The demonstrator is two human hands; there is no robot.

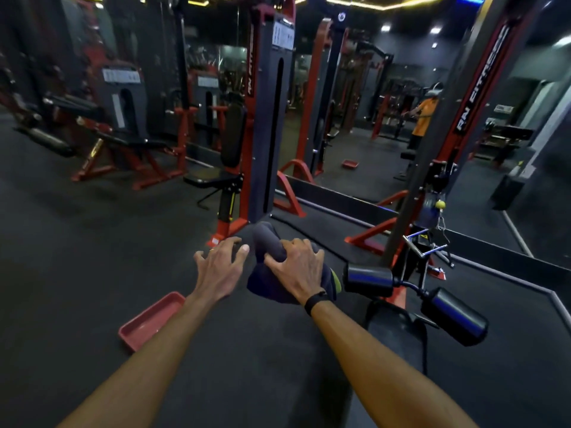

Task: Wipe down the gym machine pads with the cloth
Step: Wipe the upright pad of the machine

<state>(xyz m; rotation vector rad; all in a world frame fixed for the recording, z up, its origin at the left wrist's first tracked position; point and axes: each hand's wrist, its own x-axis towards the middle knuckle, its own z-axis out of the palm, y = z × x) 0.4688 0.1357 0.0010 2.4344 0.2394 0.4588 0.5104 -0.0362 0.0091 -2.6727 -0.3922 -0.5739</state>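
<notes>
Both arms are stretched out in front. The right hand has its fingers curled into a bunched dark grey cloth with a yellow-green edge, gripping it from above. The left hand is just beside it with fingers spread and slightly bent, not holding anything, and I can't tell if a fingertip brushes the cloth. There's a black band on the right wrist.

Right of the cloth sit two black cylindrical roller pads on a red and black machine frame, with a black seat pad below them. On the dark rubber floor, left of the left forearm, lies a shallow red rectangular plastic tray. Further back stands a tall red and grey weight stack tower.
</notes>
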